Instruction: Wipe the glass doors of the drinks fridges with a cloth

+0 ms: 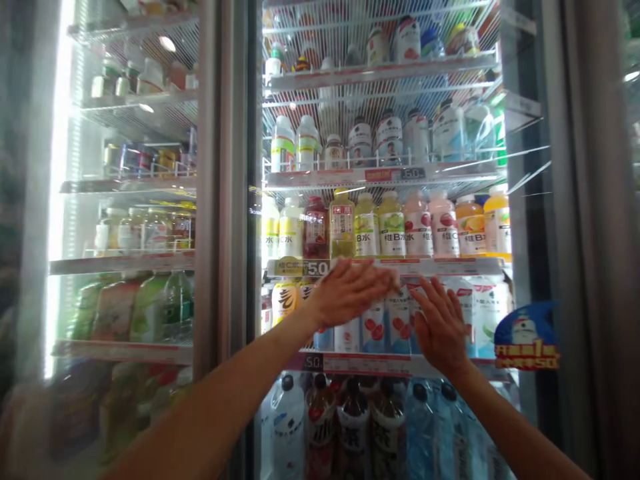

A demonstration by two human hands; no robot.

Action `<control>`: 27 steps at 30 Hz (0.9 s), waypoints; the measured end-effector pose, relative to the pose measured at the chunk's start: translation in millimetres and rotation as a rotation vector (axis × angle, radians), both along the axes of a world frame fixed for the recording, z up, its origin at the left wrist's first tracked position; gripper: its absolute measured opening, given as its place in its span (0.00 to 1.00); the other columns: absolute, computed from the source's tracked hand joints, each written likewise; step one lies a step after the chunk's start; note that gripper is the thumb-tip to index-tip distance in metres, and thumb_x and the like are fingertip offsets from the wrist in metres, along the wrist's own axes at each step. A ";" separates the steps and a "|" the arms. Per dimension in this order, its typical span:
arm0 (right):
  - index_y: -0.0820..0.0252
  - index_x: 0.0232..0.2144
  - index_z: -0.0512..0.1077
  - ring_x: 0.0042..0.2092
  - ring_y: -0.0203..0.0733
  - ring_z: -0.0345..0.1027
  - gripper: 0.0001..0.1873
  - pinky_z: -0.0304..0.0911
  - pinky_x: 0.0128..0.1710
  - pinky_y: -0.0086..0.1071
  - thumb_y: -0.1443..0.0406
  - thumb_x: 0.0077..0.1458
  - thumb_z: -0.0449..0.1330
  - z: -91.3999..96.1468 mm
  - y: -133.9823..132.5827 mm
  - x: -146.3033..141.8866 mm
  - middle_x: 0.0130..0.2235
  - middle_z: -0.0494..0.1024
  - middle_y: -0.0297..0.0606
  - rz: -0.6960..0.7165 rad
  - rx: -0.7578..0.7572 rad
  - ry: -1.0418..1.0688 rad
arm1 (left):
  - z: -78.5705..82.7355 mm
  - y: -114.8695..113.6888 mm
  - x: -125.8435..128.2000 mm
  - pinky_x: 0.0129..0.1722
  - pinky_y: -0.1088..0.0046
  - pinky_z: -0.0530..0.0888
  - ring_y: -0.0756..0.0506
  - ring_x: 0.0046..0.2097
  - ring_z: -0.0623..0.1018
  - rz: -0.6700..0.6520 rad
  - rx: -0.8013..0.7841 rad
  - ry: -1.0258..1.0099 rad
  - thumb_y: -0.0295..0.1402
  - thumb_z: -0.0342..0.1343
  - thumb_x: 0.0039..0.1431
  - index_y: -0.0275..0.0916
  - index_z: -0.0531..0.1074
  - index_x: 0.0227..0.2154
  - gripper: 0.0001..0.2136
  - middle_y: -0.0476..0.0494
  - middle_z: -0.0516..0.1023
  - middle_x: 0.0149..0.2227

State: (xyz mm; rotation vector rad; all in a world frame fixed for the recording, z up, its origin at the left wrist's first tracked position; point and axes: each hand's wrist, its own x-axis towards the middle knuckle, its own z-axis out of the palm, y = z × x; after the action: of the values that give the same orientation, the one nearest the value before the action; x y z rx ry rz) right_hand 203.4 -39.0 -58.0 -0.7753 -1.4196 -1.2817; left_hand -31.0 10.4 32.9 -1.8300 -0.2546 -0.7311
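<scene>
My left hand [350, 292] lies flat and open against the glass door [520, 267] of a drinks fridge, fingers stretched to the right. My right hand [440, 327] is beside it, also open, palm on the glass with fingers spread upward. Neither hand holds anything. Behind the glass at hand height stand white bottles with red fruit labels [385, 327]. One shelf up is a row of coloured vitamin-water bottles [393, 227].
A metal door frame [233, 200] separates this fridge from a second glass-door fridge [130, 220] on the left with green bottles and cans. Dark tea bottles [353, 427] and large water bottles fill the bottom shelf. A blue promo sticker [525, 337] sits at the right.
</scene>
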 end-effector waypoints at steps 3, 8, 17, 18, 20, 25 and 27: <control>0.59 0.56 0.60 0.64 0.46 0.50 0.24 0.48 0.62 0.45 0.70 0.56 0.50 -0.3 0.2 0.1 0.59 0.65 0.45 0.026 0.003 0.005 | 22.9 2.4 -2.7 0.63 0.50 0.46 0.40 0.67 0.44 0.009 -0.084 -0.609 0.37 0.40 0.63 0.46 0.48 0.62 0.24 0.46 0.51 0.65; 0.57 0.59 0.55 0.64 0.45 0.50 0.27 0.48 0.62 0.46 0.70 0.56 0.49 -0.9 0.8 0.5 0.59 0.64 0.44 0.064 -0.004 0.020 | 5.7 0.3 14.3 0.64 0.52 0.44 0.41 0.67 0.44 -0.018 -0.005 -0.241 0.39 0.41 0.63 0.46 0.50 0.61 0.24 0.48 0.53 0.65; 0.57 0.61 0.52 0.64 0.47 0.50 0.30 0.49 0.61 0.50 0.69 0.56 0.48 -1.3 1.0 1.5 0.61 0.61 0.45 0.149 -0.013 0.028 | 14.5 -0.6 6.7 0.62 0.48 0.46 0.38 0.67 0.44 0.025 -0.104 -0.665 0.38 0.40 0.63 0.45 0.49 0.62 0.24 0.44 0.49 0.66; 0.57 0.61 0.51 0.64 0.47 0.50 0.30 0.49 0.61 0.50 0.68 0.56 0.49 -1.3 1.1 1.5 0.61 0.61 0.45 0.159 -0.008 0.029 | 4.8 -1.2 11.7 0.62 0.49 0.46 0.39 0.67 0.44 0.007 -0.051 -0.481 0.38 0.41 0.63 0.46 0.49 0.62 0.24 0.45 0.50 0.66; 0.56 0.62 0.50 0.64 0.47 0.50 0.31 0.50 0.61 0.51 0.68 0.56 0.49 -1.4 1.1 1.4 0.62 0.58 0.44 0.185 -0.003 0.035 | -11.5 -2.1 19.9 0.63 0.53 0.45 0.43 0.67 0.44 -0.041 0.068 -0.058 0.38 0.42 0.63 0.48 0.51 0.61 0.23 0.49 0.52 0.65; 0.54 0.62 0.49 0.64 0.49 0.48 0.32 0.52 0.60 0.52 0.68 0.56 0.48 -1.6 0.3 1.2 0.64 0.54 0.43 0.217 -0.004 0.063 | 17.6 2.3 -1.9 0.63 0.52 0.48 0.41 0.67 0.47 -0.014 0.005 -0.483 0.37 0.40 0.64 0.45 0.52 0.61 0.22 0.45 0.55 0.64; 0.54 0.62 0.49 0.64 0.48 0.49 0.32 0.51 0.60 0.52 0.68 0.56 0.48 -1.4 -0.5 0.9 0.64 0.54 0.43 0.206 0.005 0.059 | 27.5 4.7 -18.5 0.62 0.50 0.50 0.39 0.67 0.47 0.000 -0.051 -0.780 0.36 0.40 0.63 0.42 0.51 0.61 0.23 0.41 0.52 0.65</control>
State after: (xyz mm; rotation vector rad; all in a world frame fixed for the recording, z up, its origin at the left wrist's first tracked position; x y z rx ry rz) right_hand 204.3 -39.5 -59.4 -0.6398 -1.4092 -1.0950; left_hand -49.5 15.1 60.4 -1.5115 -0.7793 -1.4265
